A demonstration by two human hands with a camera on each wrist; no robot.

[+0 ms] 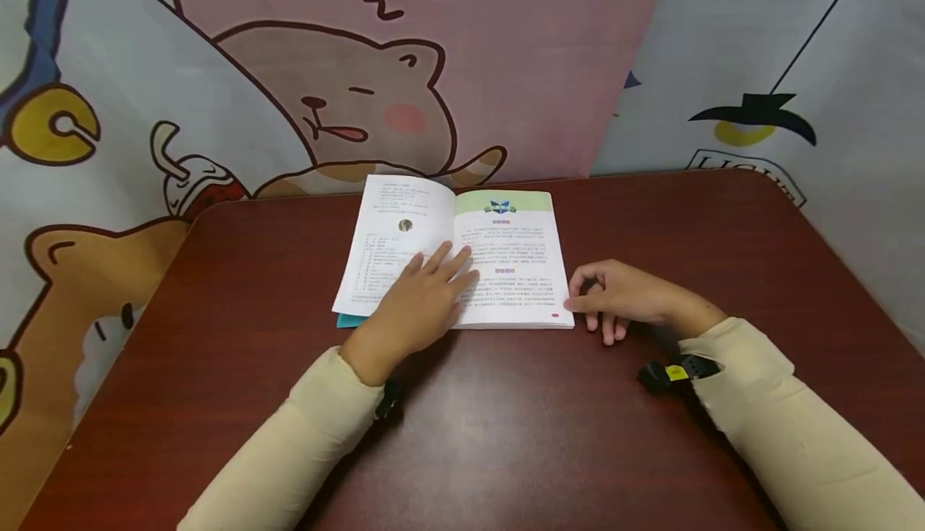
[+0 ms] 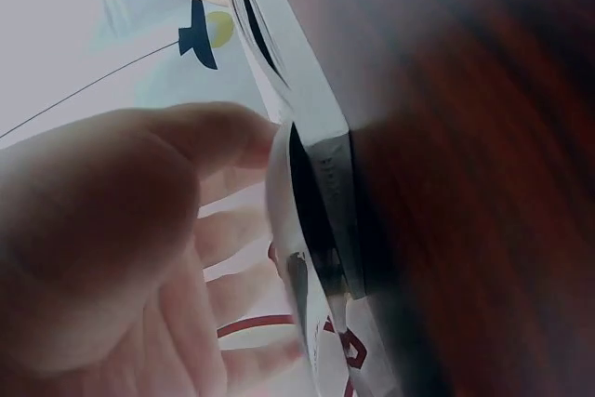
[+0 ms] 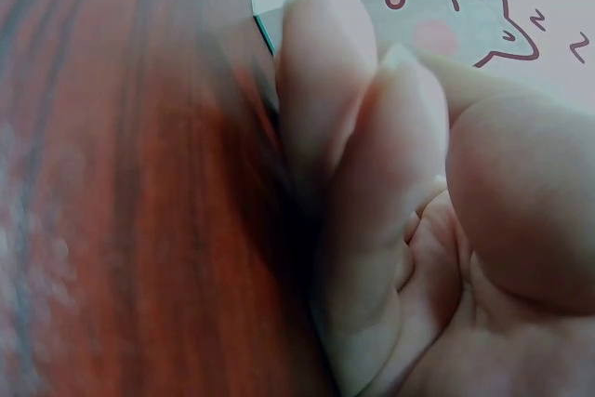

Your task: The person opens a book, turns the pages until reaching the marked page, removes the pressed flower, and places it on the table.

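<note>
Before a cartoon-printed backdrop [image 1: 549, 57], at a reddish-brown worktop [image 1: 520, 418], laid the left hand [image 1: 417, 308] with fingers spread, gripping nothing, across the open book [image 1: 513, 286] beneath it. Bent the right hand [image 1: 620, 296] loosely, with the book's near corner at its fingertips; couldn't tell whether pinching it.

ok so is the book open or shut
Open: the book lies spread on the table, printed pages showing either side of its fold.
</note>
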